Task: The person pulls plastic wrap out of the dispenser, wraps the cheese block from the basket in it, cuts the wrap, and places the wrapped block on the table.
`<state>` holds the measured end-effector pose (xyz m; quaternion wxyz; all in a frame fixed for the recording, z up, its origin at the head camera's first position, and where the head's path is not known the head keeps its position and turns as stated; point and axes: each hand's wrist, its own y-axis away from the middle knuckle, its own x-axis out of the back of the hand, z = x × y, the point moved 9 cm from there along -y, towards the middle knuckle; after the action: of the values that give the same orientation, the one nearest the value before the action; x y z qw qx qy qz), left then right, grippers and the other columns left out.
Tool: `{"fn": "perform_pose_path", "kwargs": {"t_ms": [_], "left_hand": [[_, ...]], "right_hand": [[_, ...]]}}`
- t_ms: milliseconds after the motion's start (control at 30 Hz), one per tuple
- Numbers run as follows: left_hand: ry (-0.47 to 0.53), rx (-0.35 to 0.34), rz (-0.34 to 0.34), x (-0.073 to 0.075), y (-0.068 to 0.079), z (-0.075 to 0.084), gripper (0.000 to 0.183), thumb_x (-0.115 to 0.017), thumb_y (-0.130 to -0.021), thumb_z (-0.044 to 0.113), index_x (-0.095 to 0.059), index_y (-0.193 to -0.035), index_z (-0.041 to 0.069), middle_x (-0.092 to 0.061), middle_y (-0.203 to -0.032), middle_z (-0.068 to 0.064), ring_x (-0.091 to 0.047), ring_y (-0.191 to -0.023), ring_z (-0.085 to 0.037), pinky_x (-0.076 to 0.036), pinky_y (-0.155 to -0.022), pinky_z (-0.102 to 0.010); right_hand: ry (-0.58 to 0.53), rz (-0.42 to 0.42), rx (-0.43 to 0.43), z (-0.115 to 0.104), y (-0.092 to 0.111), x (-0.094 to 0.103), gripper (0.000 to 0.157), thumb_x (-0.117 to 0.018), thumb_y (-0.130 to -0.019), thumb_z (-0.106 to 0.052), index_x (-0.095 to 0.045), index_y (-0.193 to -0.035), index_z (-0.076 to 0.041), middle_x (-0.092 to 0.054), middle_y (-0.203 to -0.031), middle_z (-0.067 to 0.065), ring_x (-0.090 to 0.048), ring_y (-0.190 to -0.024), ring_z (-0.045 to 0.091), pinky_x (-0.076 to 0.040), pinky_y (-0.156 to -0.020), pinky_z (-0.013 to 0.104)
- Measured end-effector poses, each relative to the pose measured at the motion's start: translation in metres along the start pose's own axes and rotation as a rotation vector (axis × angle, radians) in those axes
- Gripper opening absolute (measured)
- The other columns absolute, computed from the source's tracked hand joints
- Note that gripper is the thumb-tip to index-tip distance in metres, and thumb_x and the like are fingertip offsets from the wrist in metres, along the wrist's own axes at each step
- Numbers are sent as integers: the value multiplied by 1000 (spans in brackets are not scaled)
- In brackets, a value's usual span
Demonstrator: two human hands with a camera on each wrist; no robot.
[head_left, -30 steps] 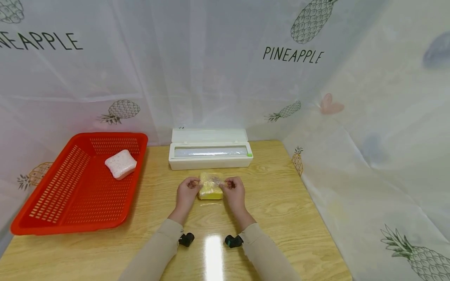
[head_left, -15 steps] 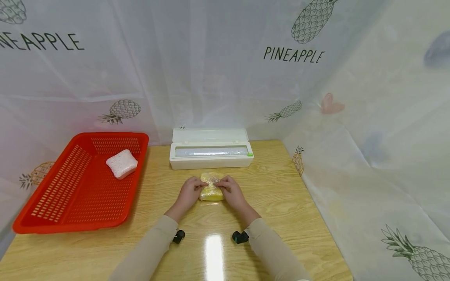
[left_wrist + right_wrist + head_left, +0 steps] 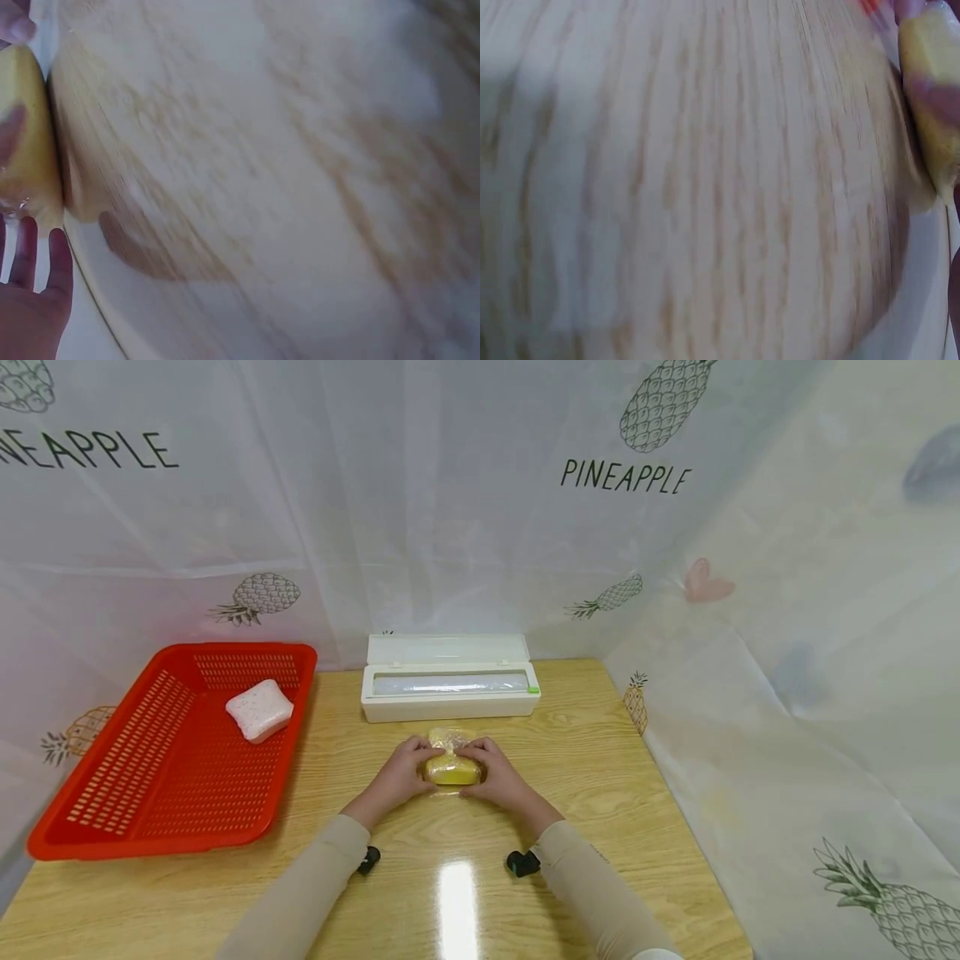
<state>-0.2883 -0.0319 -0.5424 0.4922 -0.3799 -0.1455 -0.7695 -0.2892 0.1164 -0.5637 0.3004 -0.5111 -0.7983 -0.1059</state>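
A yellow block [image 3: 452, 772] wrapped in clear plastic film is in the middle of the wooden table, just in front of a white box. My left hand [image 3: 401, 772] holds its left side, and my right hand [image 3: 498, 774] grips the right side. Index fingers reach over its top while the thumbs are at the near edge. Crinkled film [image 3: 447, 738] shows behind the block. At the left edge of the left wrist view, the yellow block [image 3: 30, 135] appears between fingertips; in the right wrist view, part of the block [image 3: 922, 112] shows at the right edge.
The long white box [image 3: 450, 706] has its lid [image 3: 447, 649] raised and a roll of plastic film [image 3: 450, 683] inside. To the left stands a red plastic basket [image 3: 187, 802] containing a pale pink block [image 3: 260, 710]. A pineapple-print sheet [image 3: 465, 527] hangs behind the table.
Both hands have gone from pinching the film at the sides, to fingertips meeting on top, to holding the block from both sides. Its yellow front face shows more. The forearms have spread apart.
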Motion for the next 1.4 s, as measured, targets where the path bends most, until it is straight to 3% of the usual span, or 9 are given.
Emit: {"fn": "perform_pose_path", "kwargs": {"t_ms": [133, 367, 567, 767, 867, 933, 1033, 1200, 1400], "left_hand": [[-1, 13, 6, 2, -1, 0, 54, -82, -77, 2, -64, -128, 6, -48, -117, -8, -48, -108, -26, -46, -93, -40], [-5, 68, 63, 18, -2, 0, 43, -77, -85, 18, -67, -125, 9, -50, -118, -5, -41, -116, -27, -40, -97, -45], [295, 202, 53, 24, 5, -2, 41, -66, -94, 25, -61, -128, 3, -50, -137, -10, -40, -131, -33, -33, -107, -54], [523, 351, 54, 13, 13, -10, 37, -56, -100, 33, -64, -113, 0, -63, -108, -11, -56, -100, -23, -47, -90, -42], [658, 403, 61, 5, 14, -15, 40, -52, -102, 34, -60, -121, 0, -63, -103, -12, -60, -87, -20, -52, -80, -38], [730, 417, 64, 0, 15, -17, 44, -52, -102, 31, -52, -136, 3, -62, -112, -16, -63, -89, -23, -55, -79, -39], [752, 394, 48, -2, 18, -15, 57, -61, -98, 24, -39, -150, 12, -52, -130, -22, -64, -98, -31, -56, -79, -40], [717, 251, -38, -12, 18, -6, 85, -77, -83, 4, -30, -154, 15, -17, -155, -24, -49, -123, -44, -52, -90, -40], [711, 207, -135, -24, 22, -9, 113, -83, -70, -6, -14, -157, 13, 10, -159, -20, -25, -141, -39, -37, -106, -41]], "right_hand": [[28, 18, -18, -5, 0, 5, 59, -81, -78, -3, -60, -132, -12, -47, -124, 2, -45, -120, 22, -40, -104, 40], [20, 108, 37, -27, 1, 26, 46, -74, -87, -8, -60, -131, -12, -56, -128, 3, -48, -123, 26, -39, -104, 49], [-127, 139, -6, -32, 2, 30, 43, -63, -97, -21, -54, -139, -16, -52, -136, 3, -45, -127, 27, -36, -106, 51], [-293, 186, -95, -29, 4, 25, 38, -55, -101, -21, -56, -137, -8, -54, -135, 7, -51, -121, 25, -42, -102, 41], [-291, 232, -166, -25, 5, 24, 36, -54, -101, -24, -60, -134, -9, -58, -130, 7, -56, -106, 23, -49, -89, 35], [-280, 264, -214, -20, 5, 22, 35, -56, -101, -26, -63, -131, -10, -60, -127, 8, -58, -98, 22, -51, -82, 32], [-274, 313, -279, -11, 7, 20, 33, -56, -100, -26, -65, -128, -10, -61, -126, 10, -59, -93, 21, -52, -75, 30], [-266, 359, -336, 1, 6, 16, 32, -54, -102, -23, -64, -129, -8, -60, -128, 12, -60, -101, 23, -54, -80, 32], [-325, 312, -351, 9, 7, 8, 43, -56, -100, -28, -54, -138, -6, -57, -129, 16, -58, -111, 29, -51, -90, 39]]}}
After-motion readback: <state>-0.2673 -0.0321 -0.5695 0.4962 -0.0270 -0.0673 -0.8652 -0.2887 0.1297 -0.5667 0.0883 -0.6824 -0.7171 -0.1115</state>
